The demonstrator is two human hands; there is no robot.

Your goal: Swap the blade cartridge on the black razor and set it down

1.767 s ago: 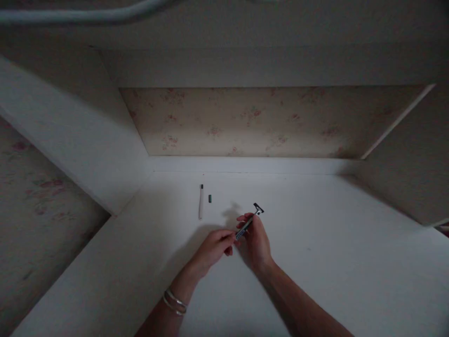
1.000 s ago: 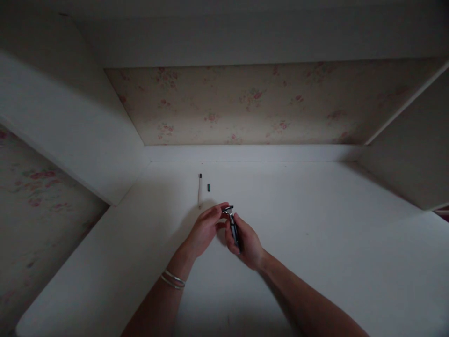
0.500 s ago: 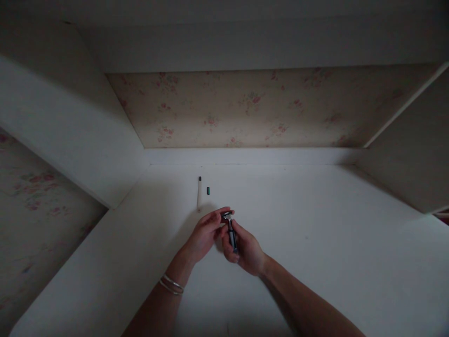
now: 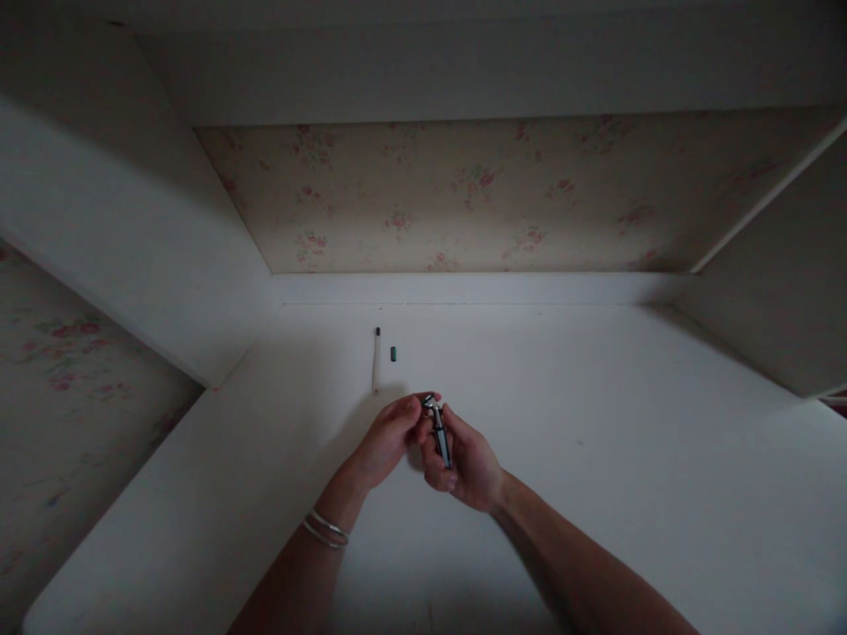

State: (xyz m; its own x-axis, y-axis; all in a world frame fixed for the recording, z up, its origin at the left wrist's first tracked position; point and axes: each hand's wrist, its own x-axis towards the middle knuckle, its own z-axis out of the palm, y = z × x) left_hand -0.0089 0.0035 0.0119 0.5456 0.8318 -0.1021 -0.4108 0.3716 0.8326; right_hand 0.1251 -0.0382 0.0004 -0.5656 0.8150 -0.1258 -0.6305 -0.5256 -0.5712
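Note:
Wrapped round the dark and silver handle of a razor (image 4: 442,444) is my right hand (image 4: 476,467), its thumb along the upper part of the handle. My left hand (image 4: 387,438) pinches the razor's head between thumb and fingers, which partly hide it. Both hands meet above the white tabletop (image 4: 635,459). Just beyond them lies a small black and green razor cartridge (image 4: 393,354). To its left is a pale toothbrush (image 4: 377,363) with dark bristles at the far end.
A white ledge (image 4: 483,287) runs along the back of the tabletop, below floral wallpaper (image 4: 437,194). White side panels rise at the left (image 4: 152,256) and right (image 4: 781,273). Silver bangles circle my left wrist.
The razor's head has tilted between my left fingers, and its handle has turned slightly with my right hand. The toothbrush and the cartridge lie where they were; the view has shifted slightly.

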